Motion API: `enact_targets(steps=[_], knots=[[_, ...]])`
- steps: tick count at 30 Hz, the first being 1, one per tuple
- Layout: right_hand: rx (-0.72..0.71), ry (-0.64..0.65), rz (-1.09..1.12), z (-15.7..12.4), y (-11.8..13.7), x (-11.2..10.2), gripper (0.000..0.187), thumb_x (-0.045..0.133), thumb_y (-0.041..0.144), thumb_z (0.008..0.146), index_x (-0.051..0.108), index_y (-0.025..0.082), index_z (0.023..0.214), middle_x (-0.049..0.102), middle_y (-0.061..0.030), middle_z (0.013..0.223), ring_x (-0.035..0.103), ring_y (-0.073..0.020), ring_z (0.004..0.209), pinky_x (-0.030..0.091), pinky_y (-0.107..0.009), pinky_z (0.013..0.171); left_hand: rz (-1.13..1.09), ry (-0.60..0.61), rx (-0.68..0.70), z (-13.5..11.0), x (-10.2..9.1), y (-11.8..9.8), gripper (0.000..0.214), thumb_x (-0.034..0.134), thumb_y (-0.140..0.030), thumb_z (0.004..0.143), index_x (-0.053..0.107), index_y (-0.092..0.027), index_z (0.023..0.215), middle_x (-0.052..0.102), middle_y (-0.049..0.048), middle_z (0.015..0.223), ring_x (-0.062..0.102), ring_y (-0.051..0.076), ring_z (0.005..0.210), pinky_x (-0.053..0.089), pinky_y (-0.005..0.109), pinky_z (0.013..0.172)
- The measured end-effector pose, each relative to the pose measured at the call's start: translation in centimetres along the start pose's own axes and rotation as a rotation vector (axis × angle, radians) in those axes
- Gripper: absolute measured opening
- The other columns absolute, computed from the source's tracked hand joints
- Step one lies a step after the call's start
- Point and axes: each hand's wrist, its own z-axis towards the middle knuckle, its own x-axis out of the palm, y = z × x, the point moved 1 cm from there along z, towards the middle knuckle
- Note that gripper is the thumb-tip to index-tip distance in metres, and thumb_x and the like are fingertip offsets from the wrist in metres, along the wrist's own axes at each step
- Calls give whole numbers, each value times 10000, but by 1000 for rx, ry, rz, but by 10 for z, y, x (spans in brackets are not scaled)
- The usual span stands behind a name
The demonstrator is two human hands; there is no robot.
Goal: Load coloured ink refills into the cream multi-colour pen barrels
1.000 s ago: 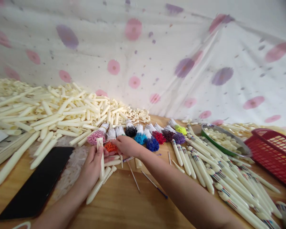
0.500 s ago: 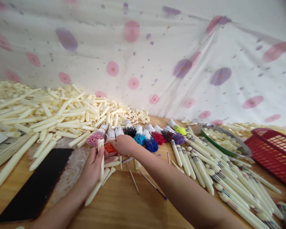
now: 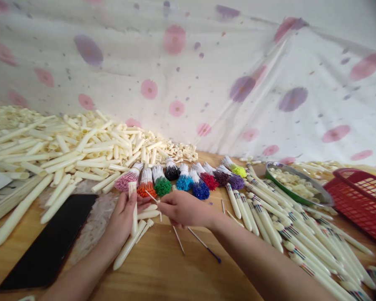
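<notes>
My left hand [image 3: 123, 217] is closed around a cream pen barrel [image 3: 133, 211], held upright with its slotted end on top. Between the fingertips of my right hand [image 3: 184, 207] is a thin white pen refill [image 3: 151, 196], slanting up to the left towards the orange refill bundle [image 3: 146, 188]. Just beyond my hands are the pink bundle [image 3: 128, 179] and the green bundle [image 3: 162, 184]. Under my left hand a cream pen barrel [image 3: 128, 247] lies on the wooden table. Loose refills [image 3: 203, 243] lie below my right hand.
Cream barrels [image 3: 81, 146] are heaped at the left, behind a black phone [image 3: 50, 244]. More coloured bundles [image 3: 200, 188] stand along the middle. Finished-looking multicolour pens [image 3: 266, 221] cover the right, near a bowl of small parts [image 3: 293, 196] and a red basket [image 3: 360, 205].
My right hand has drawn back right and down from the orange bundle, with a white refill now showing in its fingers. The green bundle is uncovered. My left hand stays nearly still.
</notes>
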Motion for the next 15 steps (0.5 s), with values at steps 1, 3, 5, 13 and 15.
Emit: enact_targets(steps=[1, 3, 5, 13, 15], knots=[[0, 6, 151, -11, -6, -2, 289, 386, 310, 862, 432, 182, 607, 486, 61, 453, 463, -59, 361, 376, -154, 379, 50, 22, 24, -2, -1, -1, 125, 539, -331, 813, 499, -240, 738, 657, 6, 657, 671, 207, 593, 540, 324, 533], [-5, -18, 401, -31, -19, -10, 304, 422, 357, 855, 436, 180, 608, 456, 71, 432, 433, -51, 342, 359, -147, 358, 187, 107, 116, -7, -3, -3, 118, 554, -349, 801, 520, -237, 789, 630, -15, 628, 613, 167, 516, 513, 285, 517], [-50, -37, 565, -46, -35, -18, 369, 465, 387, 835, 427, 170, 538, 456, 65, 414, 417, -36, 335, 359, -139, 371, 338, 200, 222, -14, -5, -4, 151, 572, -361, 790, 547, -239, 877, 607, -27, 617, 578, 154, 531, 489, 250, 528], [-60, 331, 875, -65, -67, -4, 349, 514, 325, 749, 432, 172, 446, 442, 73, 344, 356, -29, 253, 254, -130, 269, 476, 343, 188, -39, 2, -3, 250, 657, -408, 688, 640, -243, 875, 680, 17, 821, 618, 219, 781, 496, 257, 670], [-36, 400, 872, -60, -66, 5, 351, 514, 331, 757, 444, 167, 455, 444, 76, 343, 360, -28, 249, 276, -126, 273, 531, 379, 138, -40, 7, -2, 216, 643, -429, 679, 665, -226, 747, 650, 6, 663, 595, 204, 652, 479, 253, 585]])
